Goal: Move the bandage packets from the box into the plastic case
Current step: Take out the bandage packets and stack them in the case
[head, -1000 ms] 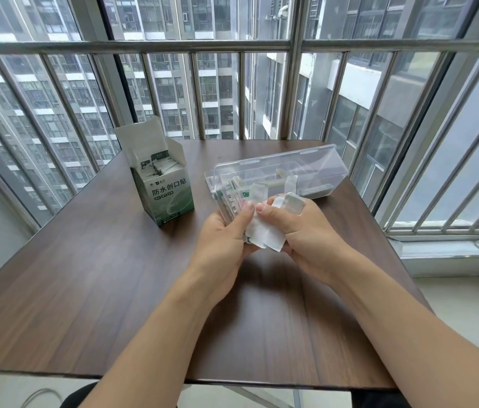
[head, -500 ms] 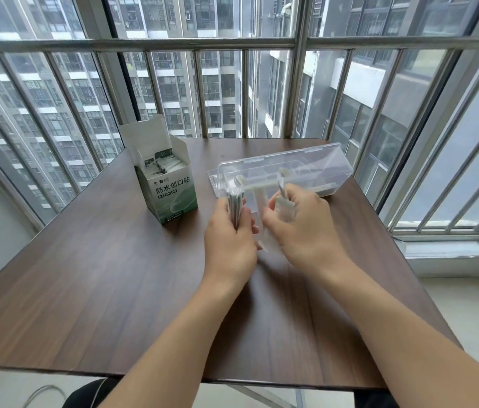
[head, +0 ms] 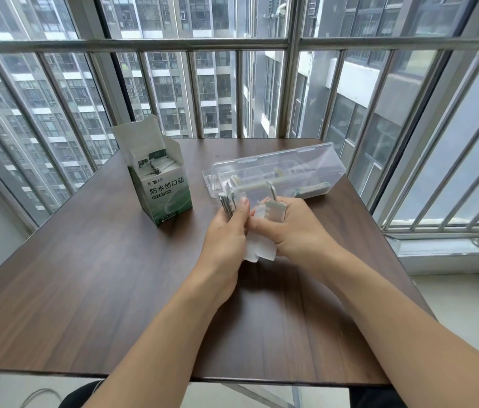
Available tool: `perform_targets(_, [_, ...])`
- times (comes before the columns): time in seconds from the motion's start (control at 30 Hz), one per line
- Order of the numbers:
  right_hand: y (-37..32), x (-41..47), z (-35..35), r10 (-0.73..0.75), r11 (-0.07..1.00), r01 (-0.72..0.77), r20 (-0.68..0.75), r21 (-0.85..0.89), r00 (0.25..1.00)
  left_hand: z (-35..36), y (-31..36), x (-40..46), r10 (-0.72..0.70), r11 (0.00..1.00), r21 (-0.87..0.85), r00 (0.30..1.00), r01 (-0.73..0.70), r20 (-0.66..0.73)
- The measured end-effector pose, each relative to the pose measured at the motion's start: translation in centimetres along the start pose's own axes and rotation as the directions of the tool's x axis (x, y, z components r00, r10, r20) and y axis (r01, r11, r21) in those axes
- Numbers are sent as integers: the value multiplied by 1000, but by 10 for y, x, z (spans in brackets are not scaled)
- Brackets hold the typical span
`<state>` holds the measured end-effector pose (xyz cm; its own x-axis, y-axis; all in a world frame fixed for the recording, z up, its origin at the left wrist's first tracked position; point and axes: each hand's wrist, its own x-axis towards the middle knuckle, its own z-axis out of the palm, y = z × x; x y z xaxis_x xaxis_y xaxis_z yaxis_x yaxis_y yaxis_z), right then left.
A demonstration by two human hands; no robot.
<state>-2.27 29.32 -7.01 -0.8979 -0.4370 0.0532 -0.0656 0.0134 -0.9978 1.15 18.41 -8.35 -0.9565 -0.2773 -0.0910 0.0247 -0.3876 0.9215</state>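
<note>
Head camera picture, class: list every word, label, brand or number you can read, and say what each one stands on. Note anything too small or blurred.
"防水创口贴": large white characters on the front of the green and white box.
Small logo and brand characters above that line, on the same box: too small to read.
Row of small marks under the large characters: too blurred to read.
Print on the bandage packets inside the box: unreadable.
Plastic case: no readable text.

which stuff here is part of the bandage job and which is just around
Part of the job:
- green-and-white box, open, packets inside
- clear plastic case, lid up
- bandage packets held by the left hand
- right hand, holding more packets

Just there:
- wooden table
- window railing
</note>
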Motion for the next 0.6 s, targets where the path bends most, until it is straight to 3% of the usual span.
perform_targets(0.1, [-5,-2,-4,70,991,-70,2,113,998,-3,6,0,-31,999,-29,1000,31,1])
perform_targets(0.17, [-5,2,-11,23,996,-14,-114,85,993,-5,6,1,-31,997,73,1000,31,-4])
perform_targets(0.27, [0,11,-14,-212,909,88,-270,-407,939,-3,-1,-2,39,961,268,993,-68,110])
perform_targets(0.3, [1,13,-11,-232,875,72,-283,-479,931,-2,-4,-2,61,944,310,986,-108,156])
perform_targets(0.33, [2,14,-8,-213,879,63,-270,-472,939,-1,-5,-4,76,937,322,979,-135,189])
perform_targets(0.47, [5,15,1,35,993,-44,-81,-114,996,-4,-1,-2,70,950,274,958,-148,277])
perform_targets(0.6, [-3,10,-4,128,992,-127,-77,19,989,-8,2,-4,28,965,232,933,-118,359])
